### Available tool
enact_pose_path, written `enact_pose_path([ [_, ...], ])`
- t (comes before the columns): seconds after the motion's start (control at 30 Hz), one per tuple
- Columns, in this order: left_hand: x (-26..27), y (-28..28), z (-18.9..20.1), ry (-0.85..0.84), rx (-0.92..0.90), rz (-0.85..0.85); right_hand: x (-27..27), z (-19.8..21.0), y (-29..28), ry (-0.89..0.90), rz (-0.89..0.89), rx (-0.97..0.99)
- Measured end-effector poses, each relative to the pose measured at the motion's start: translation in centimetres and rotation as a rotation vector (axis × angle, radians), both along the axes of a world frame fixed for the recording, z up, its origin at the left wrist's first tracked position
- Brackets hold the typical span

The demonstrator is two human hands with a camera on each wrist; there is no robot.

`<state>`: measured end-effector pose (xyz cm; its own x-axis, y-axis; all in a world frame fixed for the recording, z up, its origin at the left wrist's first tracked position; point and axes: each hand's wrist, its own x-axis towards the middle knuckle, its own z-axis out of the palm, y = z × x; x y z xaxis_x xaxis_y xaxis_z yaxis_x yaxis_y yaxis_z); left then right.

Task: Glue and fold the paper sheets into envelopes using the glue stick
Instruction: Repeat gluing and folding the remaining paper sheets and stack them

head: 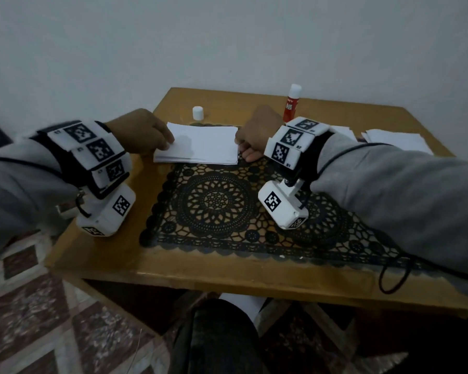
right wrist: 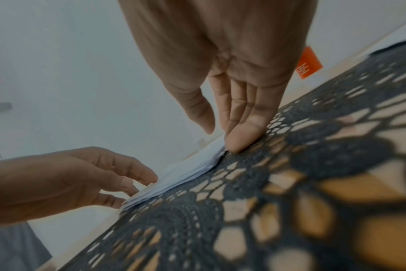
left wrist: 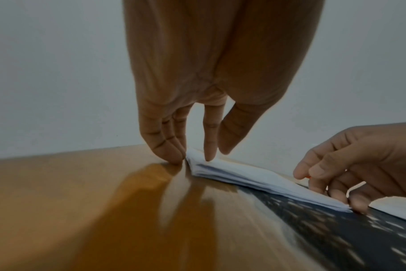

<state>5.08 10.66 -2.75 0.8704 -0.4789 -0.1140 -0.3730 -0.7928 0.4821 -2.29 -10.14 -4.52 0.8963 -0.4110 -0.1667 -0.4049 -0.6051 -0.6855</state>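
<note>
A folded stack of white paper sheets (head: 197, 145) is lying across the far edge of a black lace doily (head: 216, 203) on a wooden table (head: 227, 276). The left hand (head: 141, 134) is touching the stack's left end, its straight fingertips (left wrist: 209, 155) resting on the top sheet and beside the fold. The right hand (head: 257, 134) is meeting the right end, its fingers (right wrist: 238, 141) pressing down at the paper's corner where it lies on the doily; neither hand is curling around the stack.

The glue stick (head: 291, 103) is standing upright and uncapped near the table's far edge, behind the right hand, with its white cap (head: 197, 112) sitting apart behind the stack. More loose white sheets (head: 395, 140) are lying at the far right, partly hidden by the right wrist rig (head: 295, 143).

In the right wrist view only an orange sliver of the glue stick's label is showing past the palm. The doily is blurring heavily in both wrist views.
</note>
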Motion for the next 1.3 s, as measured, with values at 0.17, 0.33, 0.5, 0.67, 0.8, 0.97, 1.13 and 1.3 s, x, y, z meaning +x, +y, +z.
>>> enact_pose_path([
  [0.17,-0.9,-0.3,0.2,-0.082,0.099,-0.052,-3.3,1.4,-0.5,-0.062,0.083,-0.227],
  [0.33,-3.7,-1.5,1.3,-0.267,0.156,-0.140,-8.6,3.8,-6.2,-0.283,-0.080,-0.416],
  [0.5,-8.3,-6.7,2.6,-0.382,0.086,-0.428,-14.7,2.9,-12.7,-0.256,-0.051,-0.667],
  [0.67,-12.2,-14.1,2.9,-0.384,0.024,-0.623,-16.2,1.5,-16.2,-0.289,-0.056,-0.669],
  [0.8,-13.1,-18.9,1.3,-0.351,0.057,-0.683,-15.8,1.3,-16.7,-0.300,-0.100,-0.642],
  [0.97,-13.0,-22.6,-0.3,-0.336,0.169,-0.713,-15.7,0.8,-17.7,-0.262,-0.172,-0.571],
  [1.13,-12.4,-23.2,-0.7,-0.324,0.213,-0.712,-15.4,0.3,-18.2,-0.178,-0.133,-0.544],
  [1.3,-12.6,-23.3,-0.8,-0.357,0.197,-0.690,-15.3,0.3,-18.1,-0.147,-0.155,-0.513],
])
